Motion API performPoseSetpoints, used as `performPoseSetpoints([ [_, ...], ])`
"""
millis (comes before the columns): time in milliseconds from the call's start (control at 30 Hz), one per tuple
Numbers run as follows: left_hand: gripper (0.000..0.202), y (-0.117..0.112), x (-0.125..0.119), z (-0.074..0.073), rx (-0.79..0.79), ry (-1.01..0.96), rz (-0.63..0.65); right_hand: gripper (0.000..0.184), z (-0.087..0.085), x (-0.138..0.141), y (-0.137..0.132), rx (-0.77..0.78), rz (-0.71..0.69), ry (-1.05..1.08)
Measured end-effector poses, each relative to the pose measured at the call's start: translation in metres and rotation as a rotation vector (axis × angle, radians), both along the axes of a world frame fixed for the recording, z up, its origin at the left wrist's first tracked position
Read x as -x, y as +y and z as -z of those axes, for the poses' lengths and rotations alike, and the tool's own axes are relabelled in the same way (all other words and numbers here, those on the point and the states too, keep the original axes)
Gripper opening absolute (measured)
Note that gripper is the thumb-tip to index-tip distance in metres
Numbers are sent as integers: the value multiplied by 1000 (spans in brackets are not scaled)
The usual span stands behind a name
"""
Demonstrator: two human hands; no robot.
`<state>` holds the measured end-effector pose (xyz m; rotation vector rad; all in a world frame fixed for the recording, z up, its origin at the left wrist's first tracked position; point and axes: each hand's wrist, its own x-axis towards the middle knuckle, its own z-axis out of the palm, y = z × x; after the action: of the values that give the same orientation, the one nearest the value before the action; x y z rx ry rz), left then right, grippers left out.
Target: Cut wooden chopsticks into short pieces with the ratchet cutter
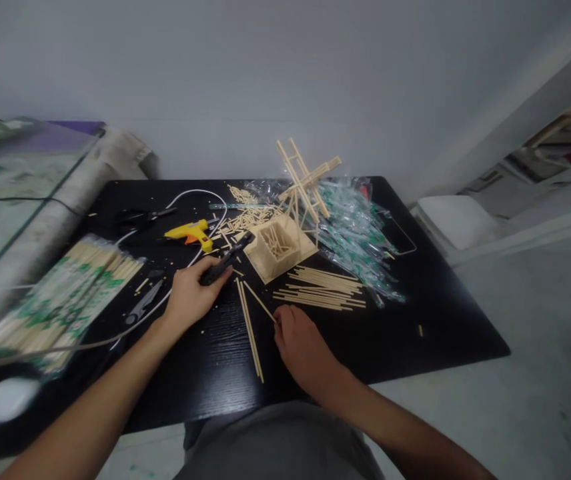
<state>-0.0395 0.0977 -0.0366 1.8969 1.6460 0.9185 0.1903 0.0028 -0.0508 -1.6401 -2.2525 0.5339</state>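
My left hand (190, 293) rests on the black table (415, 320), fingers closed round a black cutter tool (228, 259) whose tip points toward a small wooden stick box (279, 248). My right hand (301, 347) lies closer to me and pinches the near end of a thin bamboo stick (259, 301) that lies slanted on the table. A few long sticks (249, 328) lie between the two hands. A stick frame (305, 181) rises behind the box.
A yellow glue gun (190, 233) with a white cord lies left of the box. Loose sticks (323, 288) lie to its right, empty plastic wrappers (360, 233) behind. Packs of wrapped chopsticks (65, 297) and small scissors (144, 303) sit on the left.
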Motion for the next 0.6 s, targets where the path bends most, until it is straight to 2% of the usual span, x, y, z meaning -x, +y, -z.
performPoseSetpoints([
  [133,34,-5,-4,3,44,-100,12,24,-6,-4,4,81,12,36],
  [400,37,-10,-13,-2,176,-327,10,18,-29,-29,26,113,-131,331],
  [467,36,-10,-13,-4,179,-370,-4,16,-32,-30,35,186,-137,398],
  [600,35,-14,-16,-6,187,-410,35,10,-35,-21,53,486,-164,638],
])
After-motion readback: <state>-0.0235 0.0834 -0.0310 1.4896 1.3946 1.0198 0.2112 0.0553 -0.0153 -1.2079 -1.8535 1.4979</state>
